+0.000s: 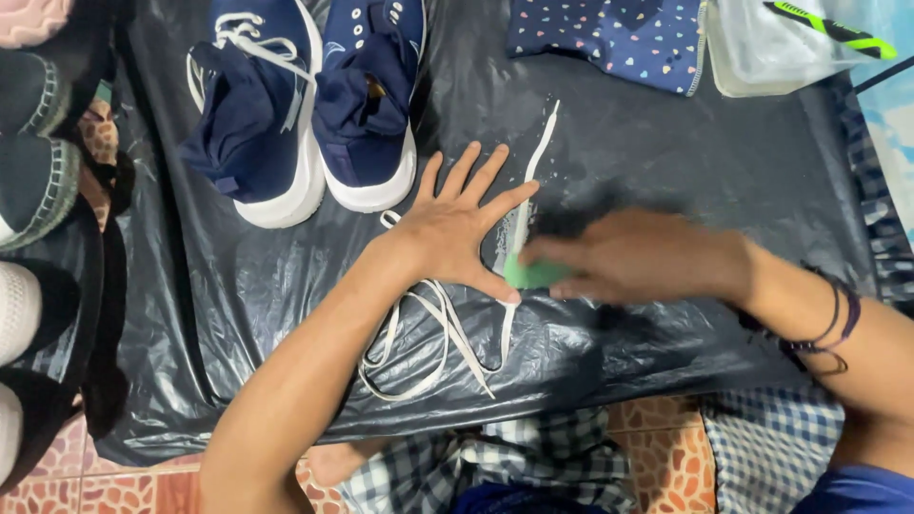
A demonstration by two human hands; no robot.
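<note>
Kept the navy sneakers (305, 105) at upper left on the black plastic sheet (714, 171). Pinned the white shoelace (433, 338) at centre under the left hand (447, 233), palm flat, fingers splayed wide, grasping nothing. Looked mid-scrub along the wet lace. Closed the blurred right hand (633, 257) around a green pad (533, 274) right of centre. Needed, by judgement, firm pinning to keep the lace taut.

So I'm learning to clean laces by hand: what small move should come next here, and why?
Probably draw the small green scrubbing piece in the right hand farther along the white flat shoelace, toward its far end. The left hand pins the lace flat on the black plastic sheet, with suds only near the hands.
</note>
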